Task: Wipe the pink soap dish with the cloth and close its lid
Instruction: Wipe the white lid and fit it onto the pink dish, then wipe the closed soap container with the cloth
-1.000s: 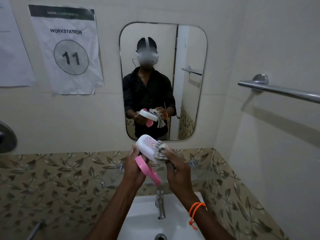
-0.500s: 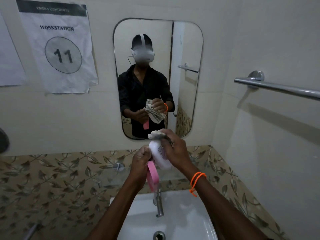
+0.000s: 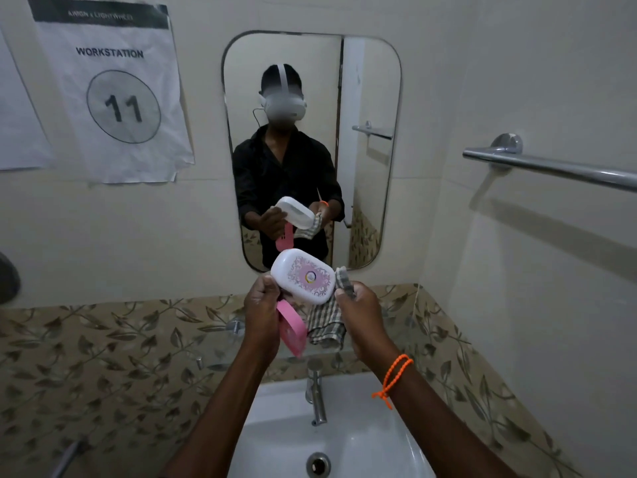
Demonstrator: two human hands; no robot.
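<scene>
Left hand (image 3: 262, 312) is gripping the soap dish at its hinge end, fingers pressed on it. Dish is hanging open: white lid (image 3: 303, 276) is tilting up and right of that grip, patterned top facing the camera; pink base (image 3: 292, 327) is dangling just below the lid, beside the left palm. Right hand (image 3: 362, 312) is pinching the checked cloth (image 3: 327, 322), fingers closed on it; the cloth is touching the lid's right end and hanging down between both hands. Everything is being held in the air over the sink (image 3: 282, 436), above the tap (image 3: 317, 391).
</scene>
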